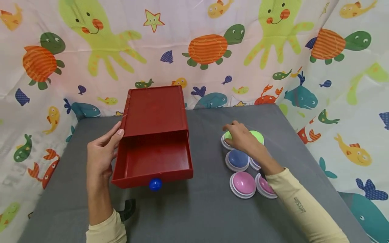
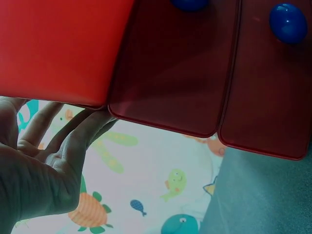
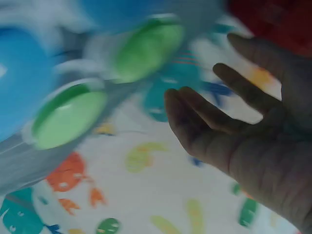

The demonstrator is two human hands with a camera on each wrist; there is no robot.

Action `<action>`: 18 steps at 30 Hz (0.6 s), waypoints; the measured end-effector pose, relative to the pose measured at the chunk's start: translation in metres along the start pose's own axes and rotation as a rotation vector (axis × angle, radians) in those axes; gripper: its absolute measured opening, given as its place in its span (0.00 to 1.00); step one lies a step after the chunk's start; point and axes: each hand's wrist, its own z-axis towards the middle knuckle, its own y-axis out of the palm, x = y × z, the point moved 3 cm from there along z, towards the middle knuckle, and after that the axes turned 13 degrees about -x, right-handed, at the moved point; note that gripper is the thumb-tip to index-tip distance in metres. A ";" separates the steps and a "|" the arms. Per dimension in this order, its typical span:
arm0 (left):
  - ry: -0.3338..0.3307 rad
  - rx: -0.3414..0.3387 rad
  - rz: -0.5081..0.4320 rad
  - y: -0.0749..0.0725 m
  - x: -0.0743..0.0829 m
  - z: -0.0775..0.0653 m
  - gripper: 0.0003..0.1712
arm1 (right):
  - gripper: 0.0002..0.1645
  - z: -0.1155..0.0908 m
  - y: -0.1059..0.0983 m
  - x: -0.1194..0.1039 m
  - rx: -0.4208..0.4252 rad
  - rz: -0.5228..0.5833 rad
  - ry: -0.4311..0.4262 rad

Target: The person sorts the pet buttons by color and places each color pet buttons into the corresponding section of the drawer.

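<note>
A dark red drawer unit (image 1: pixel 156 109) stands left of the middle, its top drawer (image 1: pixel 158 157) pulled out and bare inside. A blue knob (image 1: pixel 155 184) sits on that drawer's front. My left hand (image 1: pixel 101 152) touches the unit's left side near the drawer opening, fingers extended. Lower drawer fronts (image 2: pixel 170 68) with blue knobs appear in the left wrist view. Over at the right, my right hand (image 1: pixel 241 136) hovers above round white-rimmed pieces with green domed tops (image 1: pixel 257 136), fingers loosely bent. The right wrist view, blurred, shows nothing held in that hand.
Nearer than the green pieces lie two with blue tops (image 1: pixel 238 158) and two with pink tops (image 1: pixel 244 183), partly hidden by the right arm. A grey cloth (image 1: pixel 209 209) covers the table. Sea-animal printed curtains (image 1: pixel 182 20) surround the back and sides.
</note>
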 end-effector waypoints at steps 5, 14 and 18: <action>-0.005 0.003 0.038 0.000 -0.001 0.000 0.31 | 0.38 0.021 0.020 0.034 -0.209 0.007 0.072; -0.002 0.000 0.023 -0.003 -0.002 -0.002 0.30 | 0.43 0.035 0.036 0.039 -0.233 0.028 0.070; -0.003 -0.020 0.043 -0.002 -0.002 -0.001 0.31 | 0.39 0.036 0.037 0.039 -0.231 0.022 0.086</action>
